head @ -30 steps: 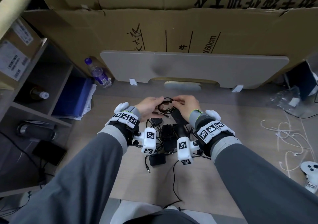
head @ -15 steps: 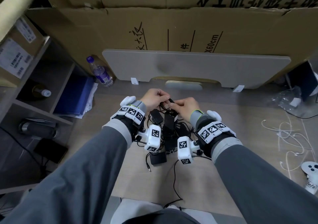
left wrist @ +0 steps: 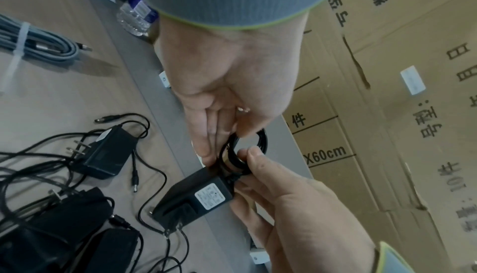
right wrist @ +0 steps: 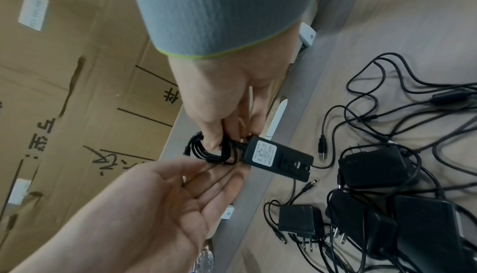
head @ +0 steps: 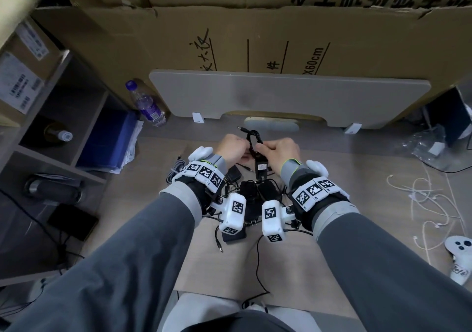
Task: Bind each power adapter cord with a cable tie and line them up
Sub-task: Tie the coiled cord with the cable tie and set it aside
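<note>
Cord-gathering, judged from the loops, with no tie on yet. Keep the coil [head: 254,140] flat and its loops even, and hold the pinch at the neck of the adapter [head: 261,167] to stop the strands springing apart. Free one hand for a tie only after clamping every strand with the other. Wrap the tie across the middle of the loops, clear of the plug tip [head: 240,128] poking out at the coil's far left. Pull snug, never hard enough to kink the cord. Left grip [head: 231,147]: flat fingers on one side of the coil and a bent digit on the other, pinching it. Right grip [head: 278,150]: thumb and fingertips closed on the same coil, just beside the adapter's neck. Coil held up off the surface [head: 332,168], between the two grips and on their far side. Adapter hanging from it toward the body, below the right thumb, above the pile [head: 255,193] of loose adapters. No tie seen in either hand. Thin white strands [head: 419,204] well off to the right, perhaps ties, too small to tell.
</note>
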Tool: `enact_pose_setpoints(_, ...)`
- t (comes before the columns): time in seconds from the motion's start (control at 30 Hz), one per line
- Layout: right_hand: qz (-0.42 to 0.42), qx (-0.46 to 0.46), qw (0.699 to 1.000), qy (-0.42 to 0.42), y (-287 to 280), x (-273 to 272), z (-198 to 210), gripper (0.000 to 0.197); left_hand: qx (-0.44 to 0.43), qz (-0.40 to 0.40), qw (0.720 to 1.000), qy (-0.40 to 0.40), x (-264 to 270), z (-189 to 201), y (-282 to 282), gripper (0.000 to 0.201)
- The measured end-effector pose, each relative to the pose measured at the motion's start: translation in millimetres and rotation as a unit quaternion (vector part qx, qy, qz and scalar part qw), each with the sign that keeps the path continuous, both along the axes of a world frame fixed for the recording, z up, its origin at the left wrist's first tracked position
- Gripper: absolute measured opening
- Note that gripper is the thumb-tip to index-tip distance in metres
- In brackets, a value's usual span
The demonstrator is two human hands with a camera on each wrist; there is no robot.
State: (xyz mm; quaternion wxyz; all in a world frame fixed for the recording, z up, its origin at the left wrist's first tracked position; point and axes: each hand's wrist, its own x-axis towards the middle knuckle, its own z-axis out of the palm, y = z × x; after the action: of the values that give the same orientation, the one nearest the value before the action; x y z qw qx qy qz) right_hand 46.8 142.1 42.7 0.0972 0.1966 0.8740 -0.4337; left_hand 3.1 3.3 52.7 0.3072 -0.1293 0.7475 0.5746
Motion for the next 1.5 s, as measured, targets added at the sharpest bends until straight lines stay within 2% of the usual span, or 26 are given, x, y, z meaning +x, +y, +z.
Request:
enact_pose_setpoints(0.03,0.009,0.013,1.0,0.002,0,-2,1,0.022,0.018,0.009,1.0,-0.008,1,2,2,0.016)
enact_pose_setpoints(0.13,0.045,0.072,0.996,-0.008,1,-6,9,0.018,0.012,-0.025,0.999,0.037,4,2,7,0.044)
enact_pose_setpoints(0.27,0.066,0.12,0.991,-0.009,5,-6,18,0.018,0.01,-0.018,0.994,0.108,5,-2,9,0.038)
enact_pose_setpoints(0.37,0.077,0.128,0.989,-0.001,7,-5,21,0.02,0.03,-0.006,0.994,0.108,4,-7,10,0.044)
enact_pose_setpoints(0.5,0.089,0.116,0.989,-0.005,9,-2,11,0.016,-0.001,-0.008,0.993,0.114,3,-6,18,0.03)
enact_pose_setpoints(0.6,0.036,0.081,0.996,-0.025,15,-2,9,0.025,-0.089,-0.084,0.981,0.15,4,-2,22,0.024)
enact_pose_setpoints(0.7,-0.032,0.028,0.999,-0.023,27,-4,7,0.033,-0.125,-0.179,0.965,0.148,6,-3,31,0.022)
enact_pose_setpoints(0.77,-0.015,0.004,0.999,-0.033,29,-4,3,0.053,-0.145,-0.237,0.947,0.158,7,-3,37,0.02)
enact_pose_setpoints(0.8,-0.006,0.0,0.999,-0.047,32,-4,-1,0.055,-0.147,-0.263,0.939,0.166,8,-5,42,0.023)
enact_pose_setpoints(0.9,-0.002,-0.019,0.998,-0.058,46,-1,-13,0.037,-0.142,-0.319,0.922,0.17,10,-11,57,0.026)
enact_pose_setpoints(1.03,-0.057,-0.05,0.997,-0.014,65,11,-25,0.015,-0.105,-0.331,0.928,0.135,15,-24,79,0.029)
enact_pose_setpoints(1.1,-0.107,-0.077,0.991,-0.001,81,22,-30,0.014,-0.101,-0.349,0.923,0.131,21,-29,98,0.026)
enact_pose_setpoints(1.27,-0.165,-0.154,0.973,-0.048,141,55,-40,0.027,-0.149,-0.471,0.859,0.136,38,-33,157,0.02)
enact_pose_setpoints(1.4,-0.199,-0.163,0.964,-0.066,181,69,-60,0.026,-0.12,-0.497,0.85,0.126,50,-44,199,0.026)
enact_pose_setpoints(1.5,-0.226,-0.122,0.964,-0.074,202,72,-79,0.021,-0.085,-0.471,0.872,0.1,60,-49,224,0.033)
